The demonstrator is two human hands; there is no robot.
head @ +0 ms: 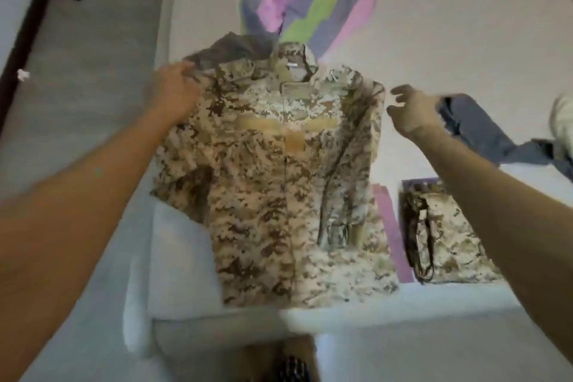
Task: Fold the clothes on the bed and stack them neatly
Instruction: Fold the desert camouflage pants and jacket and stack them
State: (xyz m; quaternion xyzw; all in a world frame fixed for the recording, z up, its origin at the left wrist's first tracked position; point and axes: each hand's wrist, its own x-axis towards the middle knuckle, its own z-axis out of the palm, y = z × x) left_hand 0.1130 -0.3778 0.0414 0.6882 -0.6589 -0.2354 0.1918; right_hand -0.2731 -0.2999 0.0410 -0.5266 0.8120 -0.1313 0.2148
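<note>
The left hand (178,88) pinches one shoulder of the camouflage jacket (279,189), which lies spread front-up on the bed (449,40). The right hand (412,112), fingers (400,90) spread and empty, hovers just beside the other shoulder. A folded camouflage garment (449,236) lies nearby.

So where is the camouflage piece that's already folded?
In the head view, the folded camouflage garment lies on the bed at lower right, just right of the spread camouflage jacket, with a purple strip between them.
</note>
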